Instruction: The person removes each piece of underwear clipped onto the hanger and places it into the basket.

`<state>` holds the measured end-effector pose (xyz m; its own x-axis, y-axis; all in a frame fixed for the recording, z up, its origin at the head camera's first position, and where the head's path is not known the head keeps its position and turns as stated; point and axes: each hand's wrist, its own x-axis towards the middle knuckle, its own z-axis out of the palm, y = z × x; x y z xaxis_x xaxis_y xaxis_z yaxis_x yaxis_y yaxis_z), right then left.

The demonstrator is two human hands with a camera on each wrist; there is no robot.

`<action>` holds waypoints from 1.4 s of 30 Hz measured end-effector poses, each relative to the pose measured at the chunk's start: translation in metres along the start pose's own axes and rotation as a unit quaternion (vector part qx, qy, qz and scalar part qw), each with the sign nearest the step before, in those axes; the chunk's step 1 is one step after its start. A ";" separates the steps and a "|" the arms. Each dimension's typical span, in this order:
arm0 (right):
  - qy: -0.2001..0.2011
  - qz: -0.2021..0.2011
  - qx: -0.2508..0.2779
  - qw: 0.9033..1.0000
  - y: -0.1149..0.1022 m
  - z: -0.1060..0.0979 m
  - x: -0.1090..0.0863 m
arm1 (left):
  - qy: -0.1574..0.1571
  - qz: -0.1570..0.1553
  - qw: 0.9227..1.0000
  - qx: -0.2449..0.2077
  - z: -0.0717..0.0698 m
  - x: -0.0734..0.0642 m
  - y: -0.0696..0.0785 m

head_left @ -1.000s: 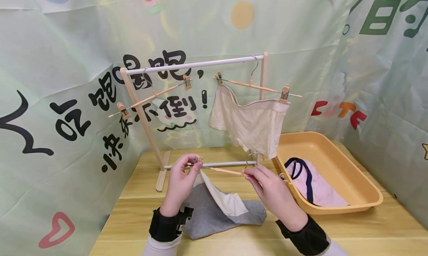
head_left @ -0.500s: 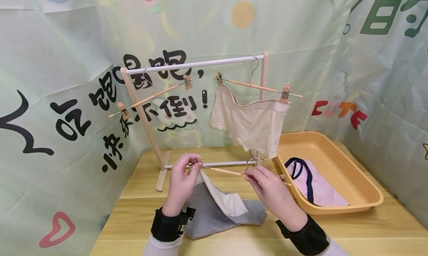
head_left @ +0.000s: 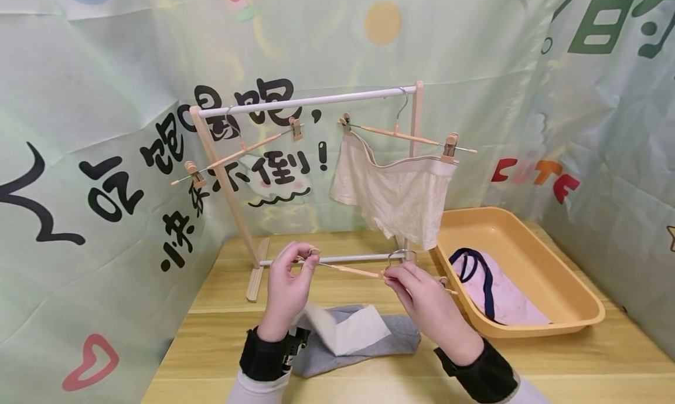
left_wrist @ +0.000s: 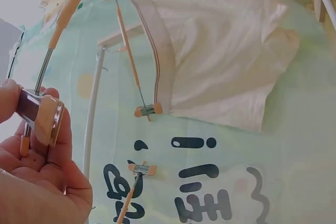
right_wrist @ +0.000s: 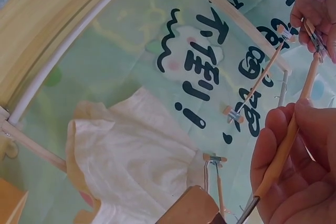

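Observation:
In the head view, my left hand (head_left: 287, 289) pinches one end of a peach clip hanger (head_left: 358, 271), and my right hand (head_left: 429, 304) grips its bar near the middle. Close up in the left wrist view, thumb and fingers are on the end clip (left_wrist: 42, 113), with no cloth in it. My right fingers (right_wrist: 273, 145) curl round the bar in the right wrist view. Below the hands, a grey garment (head_left: 329, 354) lies crumpled on the table, its white part (head_left: 364, 330) folded over on top.
Behind the hands stands a rack with a white top rail (head_left: 316, 101). Cream shorts (head_left: 398, 190) hang from a clip hanger at its right; a bare hanger (head_left: 258, 144) hangs at its left. An orange basin (head_left: 575, 322) at right holds a pink cloth (head_left: 508, 295) with navy straps.
The white edge of the garment has dropped from the clip at my left hand onto the table. Both hands stay nearly where they were, still holding the hanger.

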<state>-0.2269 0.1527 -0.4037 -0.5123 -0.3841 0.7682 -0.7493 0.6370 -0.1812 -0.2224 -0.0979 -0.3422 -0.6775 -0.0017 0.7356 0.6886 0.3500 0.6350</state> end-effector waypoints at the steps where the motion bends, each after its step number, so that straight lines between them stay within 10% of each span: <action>1: -0.001 0.000 0.000 1.000 0.000 0.000 0.000 | 0.001 0.000 1.000 0.002 0.000 0.000 0.000; 33: -0.004 0.007 -0.003 1.000 -0.001 -0.002 0.002 | -0.019 0.016 1.000 0.002 0.001 0.001 -0.003; 42: 0.003 0.009 -0.007 1.000 -0.001 -0.005 0.002 | -0.059 -0.028 0.998 0.000 -0.006 0.002 0.003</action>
<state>-0.2253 0.1548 -0.3991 -0.5233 -0.3674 0.7689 -0.7336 0.6534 -0.1870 -0.2205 -0.1022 -0.3378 -0.7402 0.0899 0.6663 0.6493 0.3531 0.6736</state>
